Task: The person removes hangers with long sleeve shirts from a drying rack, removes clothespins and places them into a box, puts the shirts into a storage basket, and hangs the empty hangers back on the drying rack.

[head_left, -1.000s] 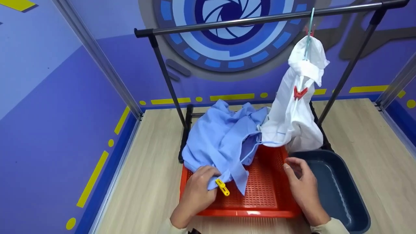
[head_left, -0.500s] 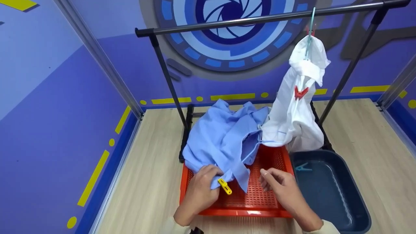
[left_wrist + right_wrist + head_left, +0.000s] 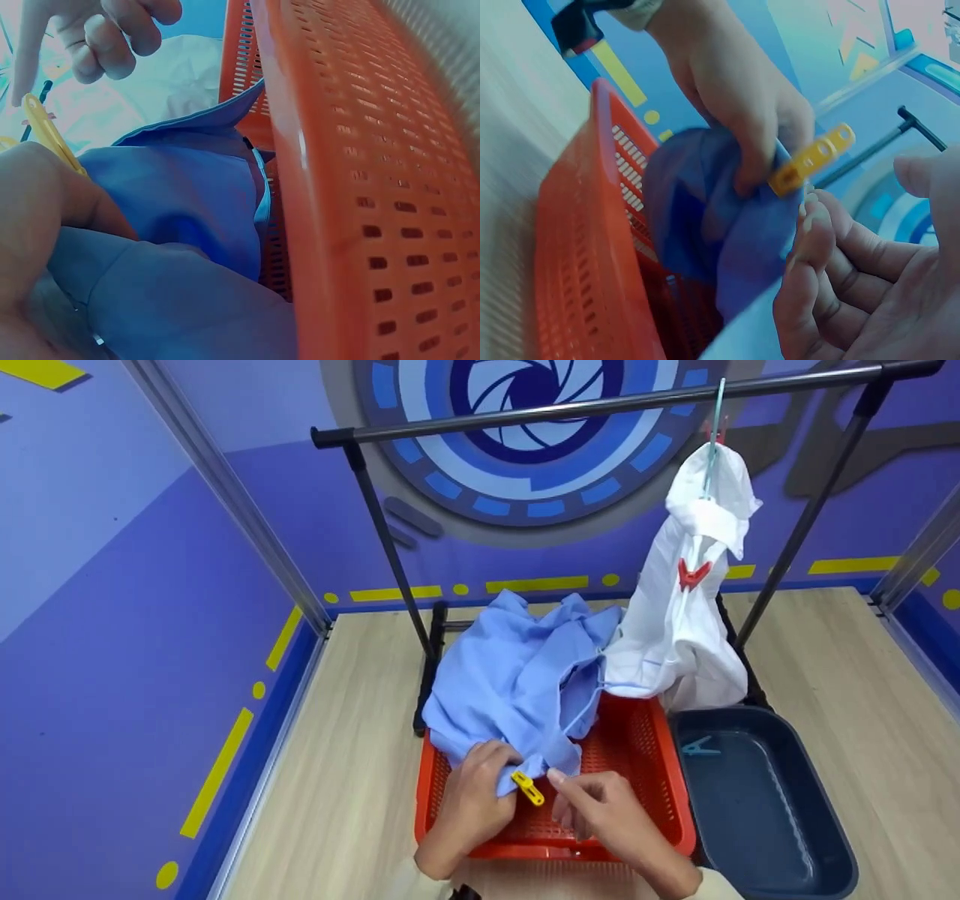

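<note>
1. Because the left grip (image 3: 476,795) pinches the blue shirt (image 3: 495,682) by its near edge, the yellow clip (image 3: 528,789) probably sits steady just beside it
2. Right grip (image 3: 600,814) holds nothing, fingers loosely bent, near that clip
3. Beyond the left grip, the shirt slumps over the red basket (image 3: 664,757)
4. Basket's right wall bounds the right grip; free room lies above

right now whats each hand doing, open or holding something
Left hand: closed, holding the blue garment.
Right hand: open, fingers loosely curled, holding nothing, near the yellow clip.
</note>
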Tool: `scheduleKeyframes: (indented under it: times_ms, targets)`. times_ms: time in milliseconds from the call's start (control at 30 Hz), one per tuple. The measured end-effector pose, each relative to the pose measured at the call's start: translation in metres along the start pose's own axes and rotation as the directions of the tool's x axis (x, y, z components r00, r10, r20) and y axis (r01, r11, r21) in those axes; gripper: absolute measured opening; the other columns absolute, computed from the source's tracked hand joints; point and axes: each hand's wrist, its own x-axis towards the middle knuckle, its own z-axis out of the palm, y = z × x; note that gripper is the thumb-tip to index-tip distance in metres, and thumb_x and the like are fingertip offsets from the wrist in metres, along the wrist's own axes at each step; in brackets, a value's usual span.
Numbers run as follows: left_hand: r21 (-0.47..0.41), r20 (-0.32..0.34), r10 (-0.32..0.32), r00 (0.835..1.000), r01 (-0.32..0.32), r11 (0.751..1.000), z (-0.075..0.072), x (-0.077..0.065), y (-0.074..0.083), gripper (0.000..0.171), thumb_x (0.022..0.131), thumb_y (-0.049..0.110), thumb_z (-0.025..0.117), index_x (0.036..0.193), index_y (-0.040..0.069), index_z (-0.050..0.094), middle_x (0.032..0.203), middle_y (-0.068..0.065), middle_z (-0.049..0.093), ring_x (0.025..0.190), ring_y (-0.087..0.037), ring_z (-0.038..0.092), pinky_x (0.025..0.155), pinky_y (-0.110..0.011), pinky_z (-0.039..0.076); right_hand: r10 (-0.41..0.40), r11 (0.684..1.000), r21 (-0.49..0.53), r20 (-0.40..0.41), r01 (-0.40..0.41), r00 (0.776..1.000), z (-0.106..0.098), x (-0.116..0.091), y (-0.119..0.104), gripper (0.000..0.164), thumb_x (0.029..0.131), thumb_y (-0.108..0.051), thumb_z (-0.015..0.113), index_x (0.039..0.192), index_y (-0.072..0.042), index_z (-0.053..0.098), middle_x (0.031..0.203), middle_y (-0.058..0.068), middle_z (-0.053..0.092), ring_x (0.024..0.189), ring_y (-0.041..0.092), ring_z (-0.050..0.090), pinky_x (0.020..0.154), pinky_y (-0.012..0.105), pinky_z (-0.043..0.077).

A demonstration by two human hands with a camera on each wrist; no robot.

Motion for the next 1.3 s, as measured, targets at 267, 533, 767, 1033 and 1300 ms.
scheduleKeyframes:
  times_ms: [267, 533, 767, 1033, 1300]
  targets:
    - [0.009, 0.035, -0.022, 0.999, 0.022, 1.000, 0.004, 0.002, 0.003, 0.022, 0.079, 0.007, 0.070, 0.097, 0.019, 0.066, 0.098, 0.006, 0.063, 0.088, -0.012, 0.057, 0.079, -0.028, 0.052, 0.030, 0.999, -0.010, -0.007, -0.030, 1.000, 0.017, 0.006, 0.002, 0.053, 0.097, -0.043, 0.054, 0.072, 0.001, 0.070, 0.059, 0.004, 0.060, 0.046, 0.011, 0.049, 0.046, 0.024, 0.044]
    - [0.016, 0.077, -0.048, 0.996, 0.047, 0.999, 0.004, 0.001, 0.003, 0.020, 0.082, 0.010, 0.069, 0.099, 0.020, 0.065, 0.099, 0.007, 0.062, 0.087, -0.011, 0.054, 0.078, -0.026, 0.051, 0.051, 0.999, 0.013, 0.005, -0.051, 0.999, 0.021, 0.008, 0.000, 0.048, 0.095, -0.042, 0.056, 0.073, 0.000, 0.066, 0.058, 0.000, 0.056, 0.049, 0.010, 0.048, 0.048, 0.022, 0.041]
    - [0.011, 0.051, -0.040, 0.998, 0.039, 0.999, 0.003, 0.000, 0.002, 0.020, 0.082, 0.011, 0.069, 0.100, 0.019, 0.066, 0.102, 0.006, 0.063, 0.089, -0.012, 0.055, 0.079, -0.027, 0.051, 0.019, 0.997, 0.070, 0.030, -0.021, 0.999, 0.020, 0.008, 0.003, 0.045, 0.096, -0.029, 0.057, 0.076, 0.011, 0.064, 0.058, 0.001, 0.055, 0.047, 0.008, 0.047, 0.045, 0.021, 0.041]
    - [-0.006, 0.045, -0.049, 0.998, 0.049, 0.999, 0.002, 0.001, 0.002, 0.023, 0.080, 0.008, 0.068, 0.099, 0.020, 0.065, 0.102, 0.007, 0.063, 0.091, -0.012, 0.055, 0.081, -0.029, 0.051, -0.007, 0.992, 0.129, 0.119, -0.009, 0.993, 0.012, 0.007, 0.003, 0.040, 0.096, -0.022, 0.054, 0.083, 0.015, 0.062, 0.063, 0.000, 0.058, 0.050, 0.007, 0.049, 0.049, 0.020, 0.044]
    - [-0.008, 0.090, -0.066, 0.994, 0.067, 0.998, 0.001, 0.002, 0.003, 0.028, 0.079, 0.004, 0.067, 0.101, 0.021, 0.065, 0.104, 0.007, 0.062, 0.094, -0.012, 0.054, 0.083, -0.029, 0.051, 0.002, 0.990, 0.139, 0.151, -0.023, 0.989, 0.005, 0.006, 0.003, 0.038, 0.096, -0.021, 0.053, 0.084, 0.015, 0.059, 0.063, -0.001, 0.055, 0.053, 0.009, 0.049, 0.051, 0.021, 0.043]
